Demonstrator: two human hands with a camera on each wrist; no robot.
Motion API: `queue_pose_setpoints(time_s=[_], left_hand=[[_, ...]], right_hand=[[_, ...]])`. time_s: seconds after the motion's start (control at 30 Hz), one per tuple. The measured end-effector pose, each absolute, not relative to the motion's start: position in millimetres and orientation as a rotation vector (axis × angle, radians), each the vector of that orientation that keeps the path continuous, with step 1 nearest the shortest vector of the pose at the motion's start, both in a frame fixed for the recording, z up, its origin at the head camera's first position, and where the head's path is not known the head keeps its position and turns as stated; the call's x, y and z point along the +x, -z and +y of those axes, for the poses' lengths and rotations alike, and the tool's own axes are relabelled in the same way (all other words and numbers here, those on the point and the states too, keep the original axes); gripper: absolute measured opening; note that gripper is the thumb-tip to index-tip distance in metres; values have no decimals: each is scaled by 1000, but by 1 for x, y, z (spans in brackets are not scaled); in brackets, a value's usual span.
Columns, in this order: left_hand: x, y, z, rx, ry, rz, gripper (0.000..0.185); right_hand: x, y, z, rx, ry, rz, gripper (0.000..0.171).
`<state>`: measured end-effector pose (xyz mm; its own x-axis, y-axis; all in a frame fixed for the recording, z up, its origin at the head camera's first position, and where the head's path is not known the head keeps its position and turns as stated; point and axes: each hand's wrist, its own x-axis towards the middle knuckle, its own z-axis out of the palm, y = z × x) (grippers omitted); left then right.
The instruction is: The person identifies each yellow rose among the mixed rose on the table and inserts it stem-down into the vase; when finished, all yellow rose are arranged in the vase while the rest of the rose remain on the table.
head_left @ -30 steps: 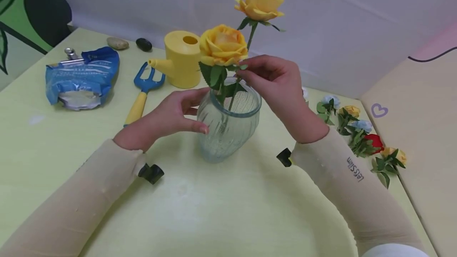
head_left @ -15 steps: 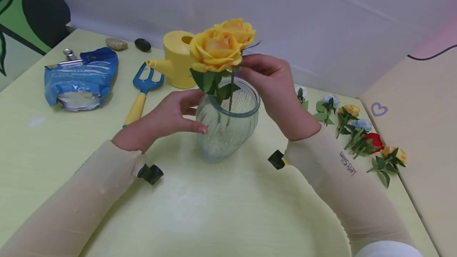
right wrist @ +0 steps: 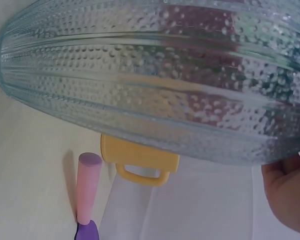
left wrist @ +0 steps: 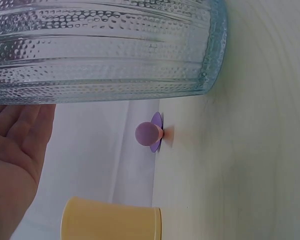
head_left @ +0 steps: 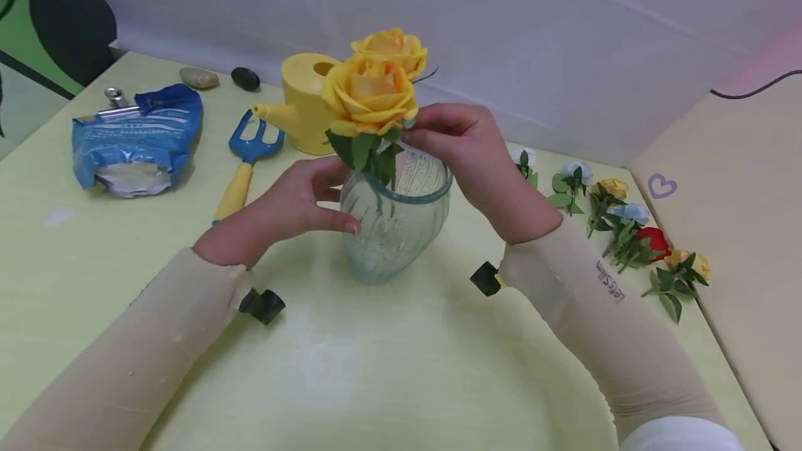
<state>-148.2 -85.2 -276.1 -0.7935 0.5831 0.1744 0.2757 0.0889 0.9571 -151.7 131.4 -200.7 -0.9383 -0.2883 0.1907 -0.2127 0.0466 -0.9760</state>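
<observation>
A ribbed clear glass vase (head_left: 401, 242) stands on the table in the middle of the head view. My left hand (head_left: 297, 204) grips its left side, thumb in front and fingers behind. Two yellow roses rise from the mouth: a front rose (head_left: 370, 96), and a rear rose (head_left: 393, 47) partly covered by it. Just above the rim, my right hand (head_left: 466, 152) pinches at the rear rose below its bloom; the leaves and front bloom hide part of the fingertips. Both wrist views show the vase's bumpy wall close up, with the left hand's fingers (left wrist: 32, 130) against it.
Behind the vase stands a yellow watering can (head_left: 301, 103). Left of it lie a blue hand fork (head_left: 247, 159), a blue bag (head_left: 138, 138) and two stones. Several artificial flowers (head_left: 633, 235) line the right edge. A pink-handled tool (right wrist: 89, 185) is behind the vase.
My right hand has brought the rear rose down and left, its stem sinking into the vase and its bloom coming behind the front one. The left hand keeps its hold on the vase.
</observation>
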Motion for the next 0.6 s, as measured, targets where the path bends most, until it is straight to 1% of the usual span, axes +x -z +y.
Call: queue_pose_setpoints(time_s=[0.2,0.43,0.6], left_hand=[[-150,276,-85,877,-1764,2110,80],[-149,276,-85,868,-1767,2106,78],[-149,275,-85,866,-1782,2094,77]], right_hand=[[-150,201,145,-556,2109,2248,22],[-147,195,166,-529,2118,2202,15],[-145,198,193,-467,2144,2211,12]])
